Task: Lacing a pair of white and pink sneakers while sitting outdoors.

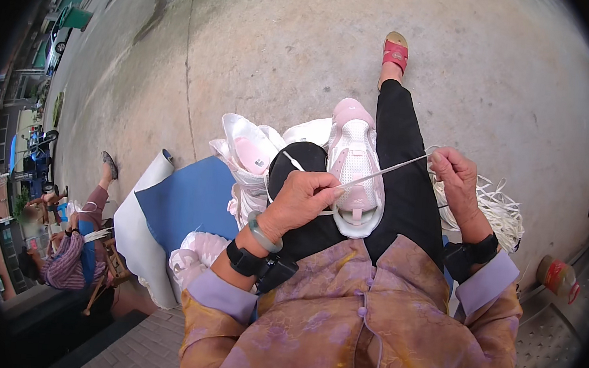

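A pale pink and white sneaker (356,151) rests across my lap, its toe pointing away from me and its heel close to my jacket. Over it stretches a white shoelace (391,169), pulled taut on a slant between both hands. My left hand (305,200), closed in a pinch, grips the lace beside the sneaker's heel end. Higher up on the right, my right hand (454,176) pinches the lace's other end between thumb and fingers. A loose lace tip sticks out beyond my left hand, over my dark trouser knee.
More white and pink sneakers (247,154) are piled by my left knee, others (199,251) nearer my left elbow. A bundle of white laces (496,212) lies beside my right wrist. Further out are a blue sheet (186,193), a plastic bottle (557,275) and a seated person (71,258).
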### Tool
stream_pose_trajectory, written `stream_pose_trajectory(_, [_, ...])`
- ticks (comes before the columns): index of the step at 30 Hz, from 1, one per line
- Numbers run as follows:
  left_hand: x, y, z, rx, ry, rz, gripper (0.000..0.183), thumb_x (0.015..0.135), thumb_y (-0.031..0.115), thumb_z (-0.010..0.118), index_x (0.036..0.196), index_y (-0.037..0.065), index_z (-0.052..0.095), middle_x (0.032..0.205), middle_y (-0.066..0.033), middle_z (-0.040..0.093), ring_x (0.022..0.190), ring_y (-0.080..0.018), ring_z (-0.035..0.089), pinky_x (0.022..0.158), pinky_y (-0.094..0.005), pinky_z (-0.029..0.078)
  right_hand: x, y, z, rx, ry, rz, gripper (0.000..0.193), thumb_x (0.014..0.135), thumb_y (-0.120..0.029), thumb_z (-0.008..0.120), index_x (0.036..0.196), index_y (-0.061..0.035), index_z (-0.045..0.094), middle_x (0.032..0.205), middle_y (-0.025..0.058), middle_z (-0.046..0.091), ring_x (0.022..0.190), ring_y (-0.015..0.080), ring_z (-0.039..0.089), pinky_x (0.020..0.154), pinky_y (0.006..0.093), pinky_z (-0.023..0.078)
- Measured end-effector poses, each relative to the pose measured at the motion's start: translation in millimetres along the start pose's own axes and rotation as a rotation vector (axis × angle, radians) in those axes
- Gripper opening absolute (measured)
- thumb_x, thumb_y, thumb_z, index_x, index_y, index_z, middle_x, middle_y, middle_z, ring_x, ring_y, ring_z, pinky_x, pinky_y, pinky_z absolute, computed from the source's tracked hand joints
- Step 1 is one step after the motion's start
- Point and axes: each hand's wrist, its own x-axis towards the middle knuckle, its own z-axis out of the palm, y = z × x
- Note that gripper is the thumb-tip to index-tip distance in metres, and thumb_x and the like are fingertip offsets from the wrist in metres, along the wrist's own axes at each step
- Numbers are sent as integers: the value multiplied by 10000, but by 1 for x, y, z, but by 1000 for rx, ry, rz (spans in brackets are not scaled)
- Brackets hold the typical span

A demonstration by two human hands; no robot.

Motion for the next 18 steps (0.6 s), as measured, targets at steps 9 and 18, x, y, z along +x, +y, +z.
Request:
stream_pose_trajectory(9, [10, -11, -9, -21, -10, 39, 140, 843, 143, 645, 831, 4, 635, 750, 29, 525, 624, -36, 442, 535, -190, 370, 18, 57, -47, 25, 291, 131, 227, 875, -224, 587, 784, -20, 623, 648, -39, 515, 550, 27, 434, 471, 195, 346])
stream_pose_trajectory(18, [20, 5, 3, 145, 25, 79, 90, 803, 74, 637, 827, -11, 622, 709, -15, 547, 623, -68, 479, 549, -222, 395, 46, 101, -55, -870, 287, 86, 126, 762, -148, 620, 846, -58, 645, 766, 122, 614, 713, 315, 570, 687, 404, 454])
